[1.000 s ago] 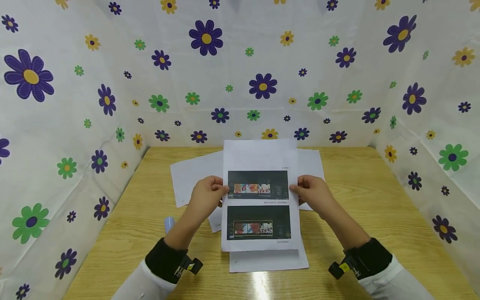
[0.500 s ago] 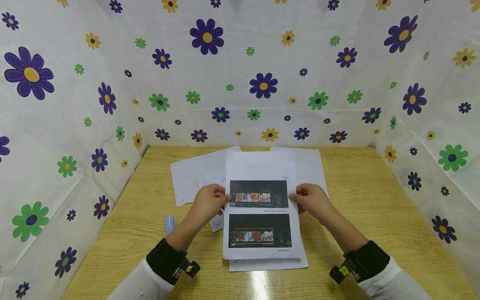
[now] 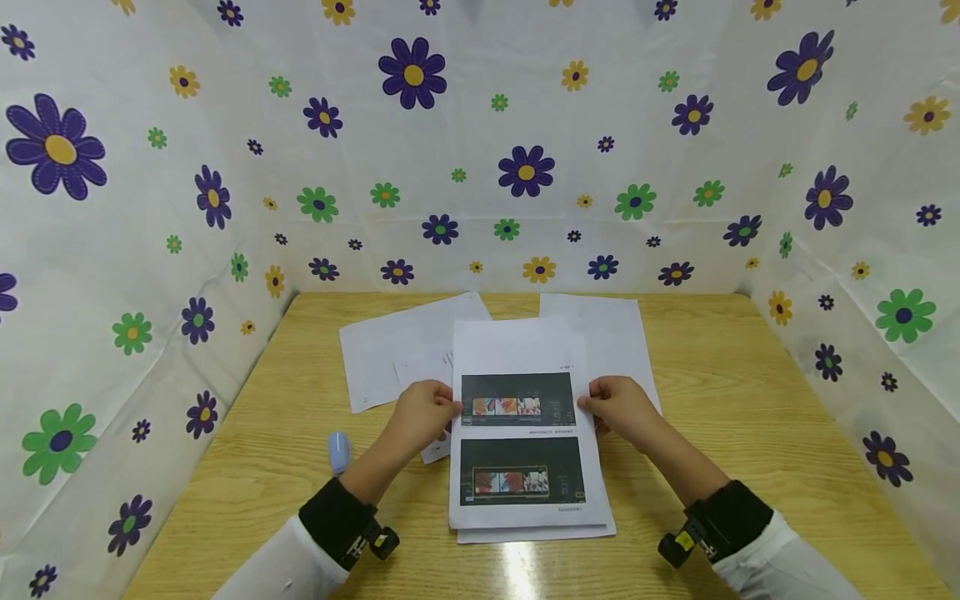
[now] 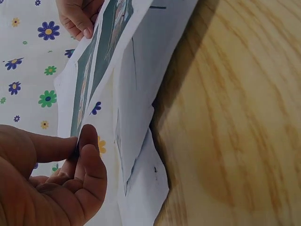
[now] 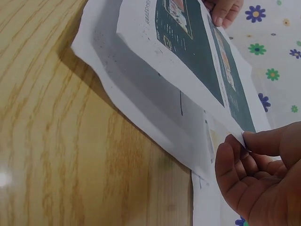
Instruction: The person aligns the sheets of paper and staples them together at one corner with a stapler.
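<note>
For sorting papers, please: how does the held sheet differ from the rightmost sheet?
The held sheet shows two dark pictures; none is visible on the rightmost sheet. The left hand and right hand pinch the held sheet above the table; the rightmost sheet lies on it. Both are white.

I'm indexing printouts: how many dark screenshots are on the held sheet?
2 show on the held sheet: the far screenshot, between left hand and right hand, and the near screenshot, below it in the head view. The sheet's back is hidden.
</note>
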Available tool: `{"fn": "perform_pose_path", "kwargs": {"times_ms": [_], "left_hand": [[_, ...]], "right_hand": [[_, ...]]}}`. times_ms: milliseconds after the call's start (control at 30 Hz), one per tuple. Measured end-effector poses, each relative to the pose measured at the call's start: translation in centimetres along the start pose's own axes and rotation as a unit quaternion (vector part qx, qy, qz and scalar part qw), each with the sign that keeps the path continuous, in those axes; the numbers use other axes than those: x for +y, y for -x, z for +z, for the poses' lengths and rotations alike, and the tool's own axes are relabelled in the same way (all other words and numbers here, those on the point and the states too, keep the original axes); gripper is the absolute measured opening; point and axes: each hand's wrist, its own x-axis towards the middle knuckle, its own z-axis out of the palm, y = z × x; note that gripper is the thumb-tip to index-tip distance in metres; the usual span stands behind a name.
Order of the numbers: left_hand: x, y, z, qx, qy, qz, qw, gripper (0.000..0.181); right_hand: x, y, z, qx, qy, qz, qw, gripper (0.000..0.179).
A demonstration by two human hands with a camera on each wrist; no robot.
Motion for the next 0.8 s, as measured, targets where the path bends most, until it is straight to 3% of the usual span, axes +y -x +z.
{"fn": "perform_pose_path", "kwargs": {"times_ms": [500, 800], "left_hand": [[-1.0, -0.3, 0.6, 0.006, -0.039, -0.01, 0.9992, 0.017], [-1.5, -0.6, 1.0, 0.0, -0.068, 0.013, 0.9976, 0.017]], "right_hand": [[1.3, -0.3, 0.6, 0.009, 0.028, 0.01, 0.9995, 0.016], [1.7, -0.6, 0.8, 0.019, 0.062, 0.015, 0.9978, 0.018]]}}
